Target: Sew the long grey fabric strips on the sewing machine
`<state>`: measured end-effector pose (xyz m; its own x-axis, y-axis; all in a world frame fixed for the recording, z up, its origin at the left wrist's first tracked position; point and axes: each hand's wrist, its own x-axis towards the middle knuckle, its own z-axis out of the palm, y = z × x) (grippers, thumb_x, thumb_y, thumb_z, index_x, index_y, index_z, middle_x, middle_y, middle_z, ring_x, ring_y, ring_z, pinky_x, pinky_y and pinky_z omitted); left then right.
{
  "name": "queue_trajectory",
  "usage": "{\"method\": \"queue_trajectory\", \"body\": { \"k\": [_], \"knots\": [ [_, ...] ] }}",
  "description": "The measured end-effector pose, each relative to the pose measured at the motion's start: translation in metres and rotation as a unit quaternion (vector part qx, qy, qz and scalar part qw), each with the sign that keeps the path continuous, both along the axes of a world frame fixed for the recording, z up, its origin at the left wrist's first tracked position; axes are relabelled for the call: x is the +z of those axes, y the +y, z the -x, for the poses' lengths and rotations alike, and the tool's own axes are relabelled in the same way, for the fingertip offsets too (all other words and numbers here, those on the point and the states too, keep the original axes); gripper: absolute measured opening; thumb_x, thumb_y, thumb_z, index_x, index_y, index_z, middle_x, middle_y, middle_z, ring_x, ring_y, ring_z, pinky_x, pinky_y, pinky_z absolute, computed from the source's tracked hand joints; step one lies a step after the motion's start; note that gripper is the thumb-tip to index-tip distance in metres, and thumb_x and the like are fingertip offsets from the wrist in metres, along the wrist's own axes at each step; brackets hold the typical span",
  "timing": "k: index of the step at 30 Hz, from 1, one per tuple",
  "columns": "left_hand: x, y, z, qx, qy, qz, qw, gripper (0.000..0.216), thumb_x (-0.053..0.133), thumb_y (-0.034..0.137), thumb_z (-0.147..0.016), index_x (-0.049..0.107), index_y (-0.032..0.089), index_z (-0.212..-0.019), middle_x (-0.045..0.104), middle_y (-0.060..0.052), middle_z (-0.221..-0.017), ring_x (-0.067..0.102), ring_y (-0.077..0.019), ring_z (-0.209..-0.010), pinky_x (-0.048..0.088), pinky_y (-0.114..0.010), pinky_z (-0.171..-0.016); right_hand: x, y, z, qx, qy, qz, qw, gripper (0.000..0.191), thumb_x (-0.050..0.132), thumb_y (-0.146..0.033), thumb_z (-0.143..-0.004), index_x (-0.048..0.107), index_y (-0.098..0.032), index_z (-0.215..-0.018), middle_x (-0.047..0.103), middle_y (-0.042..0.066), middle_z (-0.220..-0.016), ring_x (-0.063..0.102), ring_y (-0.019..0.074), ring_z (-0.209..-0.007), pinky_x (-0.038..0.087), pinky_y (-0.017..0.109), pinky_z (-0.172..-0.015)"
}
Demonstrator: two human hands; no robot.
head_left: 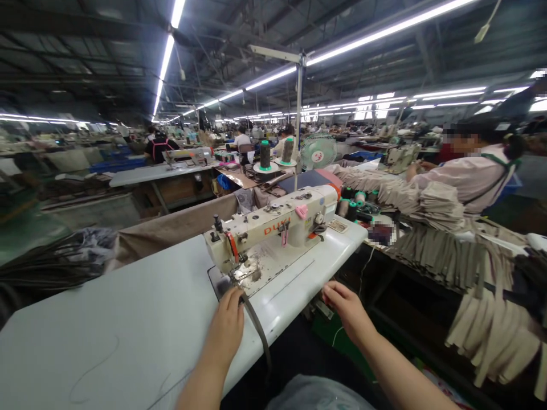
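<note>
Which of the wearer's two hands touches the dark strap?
The left hand, fingers against the strap beside the sewing machine; the right hand is apart from the strap.

Strap [257,326]: matt cloth. Tabletop [162,307]: smooth, glossy. Sewing machine [273,219]: painted metal.

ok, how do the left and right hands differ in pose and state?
The left hand is over the white tabletop; the right hand is just past its front edge. The left hand's fingers are at the dark strip, by the needle end of the sewing machine; the right hand's are curled, away from the strip, grip unclear. Both are bare.
</note>
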<state>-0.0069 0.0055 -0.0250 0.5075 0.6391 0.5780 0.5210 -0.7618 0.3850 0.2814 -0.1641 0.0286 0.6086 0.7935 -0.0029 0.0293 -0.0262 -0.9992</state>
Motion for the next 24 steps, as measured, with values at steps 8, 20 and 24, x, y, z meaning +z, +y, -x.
{"method": "queue_trajectory", "body": {
  "k": [8,20,24],
  "knots": [
    [-0.002,-0.001,0.002,0.029,0.030,0.004,0.999,0.033,0.041,0.019,-0.103,0.057,0.016,-0.131,0.062,-0.015,-0.135,0.060,-0.0270,-0.130,0.051,-0.050,-0.116,0.057,0.043,0.010,0.098,0.168,-0.149,0.970,0.029,0.089,-0.040,-0.074,0.072,-0.021,-0.087,0.060,0.000,-0.082,0.056,0.0162,-0.079,0.047,0.028,-0.076],
    [-0.004,0.000,0.008,0.041,0.054,0.001,0.998,0.032,0.042,0.019,-0.101,0.058,0.019,-0.129,0.064,-0.013,-0.132,0.065,-0.0274,-0.123,0.055,-0.051,-0.111,0.063,0.044,0.017,0.206,0.381,-0.190,0.881,0.016,0.082,-0.016,-0.073,0.075,-0.017,-0.087,0.055,0.000,-0.077,0.049,0.0132,-0.073,0.044,0.022,-0.067],
    [-0.004,0.000,0.008,0.042,0.060,-0.004,0.997,0.031,0.043,0.020,-0.102,0.057,0.018,-0.129,0.065,-0.014,-0.131,0.065,-0.0281,-0.123,0.055,-0.051,-0.110,0.069,0.042,0.019,0.229,0.444,-0.204,0.842,0.014,0.078,-0.012,-0.072,0.072,-0.017,-0.083,0.051,-0.001,-0.075,0.045,0.0127,-0.070,0.044,0.022,-0.066]
  ]
}}
